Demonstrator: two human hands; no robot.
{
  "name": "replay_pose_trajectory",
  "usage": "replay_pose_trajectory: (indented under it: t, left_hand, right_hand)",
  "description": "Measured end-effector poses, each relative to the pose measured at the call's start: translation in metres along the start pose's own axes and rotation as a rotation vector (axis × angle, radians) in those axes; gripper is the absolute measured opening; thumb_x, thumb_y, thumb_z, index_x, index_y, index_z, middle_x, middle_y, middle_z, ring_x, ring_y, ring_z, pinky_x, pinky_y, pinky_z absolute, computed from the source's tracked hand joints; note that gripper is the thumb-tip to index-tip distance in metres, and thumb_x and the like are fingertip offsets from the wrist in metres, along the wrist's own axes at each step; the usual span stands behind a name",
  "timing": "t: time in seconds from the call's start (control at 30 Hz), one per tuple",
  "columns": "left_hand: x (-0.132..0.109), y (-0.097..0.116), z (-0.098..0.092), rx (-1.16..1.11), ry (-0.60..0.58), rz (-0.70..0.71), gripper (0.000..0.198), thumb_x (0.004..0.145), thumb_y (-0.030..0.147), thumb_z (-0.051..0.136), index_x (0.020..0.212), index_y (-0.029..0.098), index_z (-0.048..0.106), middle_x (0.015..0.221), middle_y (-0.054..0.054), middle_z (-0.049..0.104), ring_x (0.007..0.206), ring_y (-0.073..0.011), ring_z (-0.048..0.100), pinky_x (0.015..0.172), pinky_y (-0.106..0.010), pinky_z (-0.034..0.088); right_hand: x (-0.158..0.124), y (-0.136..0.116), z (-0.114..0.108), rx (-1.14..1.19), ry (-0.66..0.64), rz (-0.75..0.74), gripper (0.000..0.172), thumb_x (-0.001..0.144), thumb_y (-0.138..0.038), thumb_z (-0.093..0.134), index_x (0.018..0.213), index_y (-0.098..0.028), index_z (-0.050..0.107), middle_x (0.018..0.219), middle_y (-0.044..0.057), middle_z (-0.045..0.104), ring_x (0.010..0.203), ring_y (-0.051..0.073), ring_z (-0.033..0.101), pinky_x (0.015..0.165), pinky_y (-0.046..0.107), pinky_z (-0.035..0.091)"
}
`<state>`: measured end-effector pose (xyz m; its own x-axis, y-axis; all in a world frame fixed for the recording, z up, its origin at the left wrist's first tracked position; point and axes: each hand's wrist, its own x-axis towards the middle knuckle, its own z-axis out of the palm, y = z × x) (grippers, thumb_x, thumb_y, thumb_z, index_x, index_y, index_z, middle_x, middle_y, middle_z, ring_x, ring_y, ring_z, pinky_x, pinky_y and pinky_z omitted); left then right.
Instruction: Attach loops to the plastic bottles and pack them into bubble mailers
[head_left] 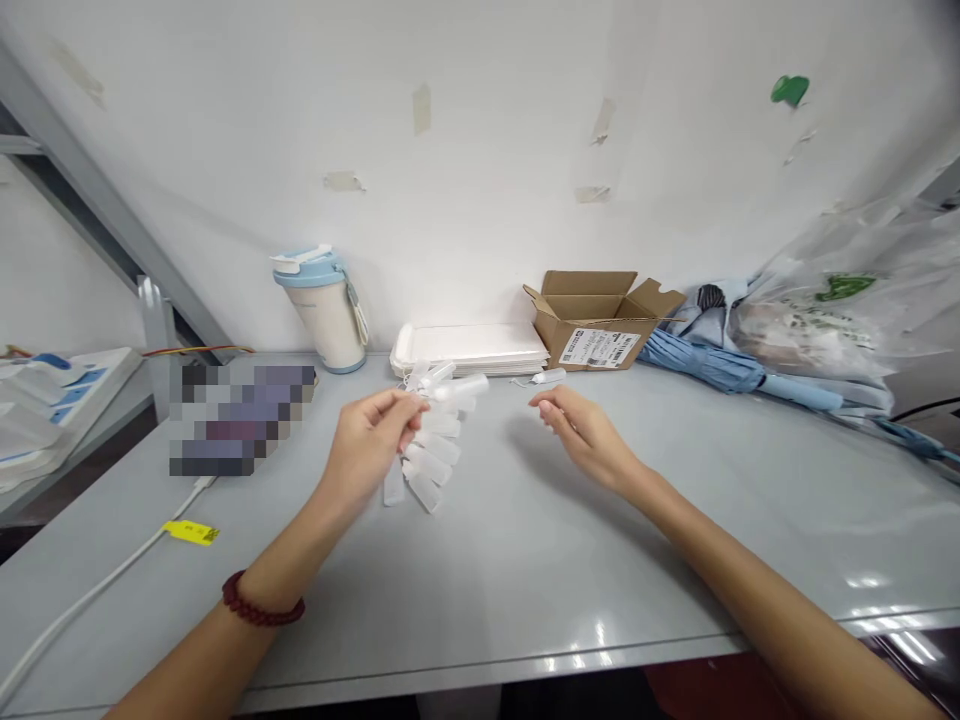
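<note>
My left hand (pixel 377 432) pinches a fanned bunch of small translucent plastic tubes (pixel 431 462) between thumb and fingers, above the table's middle. Several tubes spread out to the right and below the fingertips; thin strings show near the grip. My right hand (pixel 585 430) hovers over the table to the right, its fingers curled together and nothing visible in them. Just beyond its fingertips a single small tube (pixel 550 376) with a thin string lies on the table. A stack of flat white padded envelopes (pixel 472 345) rests behind the bunch.
Against the wall stand a cup with blue lid (pixel 326 315) and an open cardboard box (pixel 600 320). A folded blue umbrella (pixel 705 362) and a plastic bag (pixel 817 315) lie at right. On the left, a blurred-out flat object (pixel 247 420) joins a white cable (pixel 97 585) with a yellow tag.
</note>
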<state>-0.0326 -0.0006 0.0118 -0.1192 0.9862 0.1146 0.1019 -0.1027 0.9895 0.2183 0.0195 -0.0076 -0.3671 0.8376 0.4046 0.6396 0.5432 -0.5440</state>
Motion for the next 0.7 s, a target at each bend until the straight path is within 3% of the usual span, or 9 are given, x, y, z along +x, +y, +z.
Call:
replay_pose_trajectory:
  t: [0.07,0.17,0.3,0.43,0.57,0.7]
  left_hand:
    - [0.009,-0.003,-0.008,-0.026,0.111,-0.001,0.019,0.074,0.033,0.06,0.069,0.015,0.064,0.058,0.004,0.049,0.045,-0.0052,0.035,0.043,-0.019,0.026]
    - [0.017,-0.009,-0.014,0.048,0.132,-0.035,0.022,0.072,0.033,0.06,0.08,0.014,0.069,0.061,0.003,0.05,0.046,-0.0058,0.034,0.043,-0.02,0.026]
    - [0.02,-0.015,-0.013,0.151,0.107,-0.087,0.039,0.071,0.028,0.055,0.106,0.013,0.067,0.07,0.001,0.057,0.045,-0.0063,0.035,0.044,-0.021,0.028]
    - [0.019,-0.016,-0.011,0.19,0.138,-0.052,0.041,0.073,0.026,0.052,0.111,0.013,0.062,0.078,-0.002,0.06,0.047,-0.0068,0.04,0.045,-0.02,0.033]
    - [0.018,-0.013,-0.01,0.198,0.151,-0.018,0.037,0.073,0.022,0.051,0.107,0.014,0.061,0.077,-0.002,0.06,0.046,-0.0066,0.04,0.044,-0.019,0.033]
    - [0.016,-0.01,-0.008,0.169,0.126,-0.039,0.033,0.073,0.022,0.052,0.104,0.014,0.059,0.076,-0.001,0.059,0.047,-0.0065,0.039,0.042,-0.019,0.032]
  right_hand:
    - [0.004,0.017,-0.001,-0.072,0.023,0.022,0.03,0.094,-0.039,0.033,0.103,-0.019,0.053,0.098,0.01,0.059,0.092,0.021,0.057,0.082,0.035,0.046]
    - [0.008,0.042,0.0,-0.193,0.018,0.004,0.035,0.092,-0.04,0.036,0.118,-0.019,0.048,0.119,0.014,0.052,0.116,0.026,0.047,0.097,0.044,0.039]
    - [0.01,0.065,0.002,-0.313,-0.054,-0.005,0.043,0.092,-0.039,0.035,0.129,-0.017,0.04,0.132,0.015,0.045,0.124,0.028,0.039,0.102,0.047,0.035]
    - [0.012,0.076,0.003,-0.397,-0.111,0.019,0.051,0.092,-0.041,0.034,0.136,-0.016,0.033,0.143,0.014,0.035,0.131,0.029,0.032,0.103,0.049,0.034]
    - [0.013,0.079,0.003,-0.421,-0.132,0.021,0.053,0.092,-0.043,0.033,0.139,-0.016,0.031,0.144,0.014,0.035,0.131,0.03,0.03,0.102,0.049,0.035]
    - [0.015,0.079,0.002,-0.459,-0.06,0.03,0.054,0.091,-0.04,0.036,0.138,-0.012,0.034,0.122,0.018,0.05,0.114,0.03,0.043,0.095,0.046,0.04]
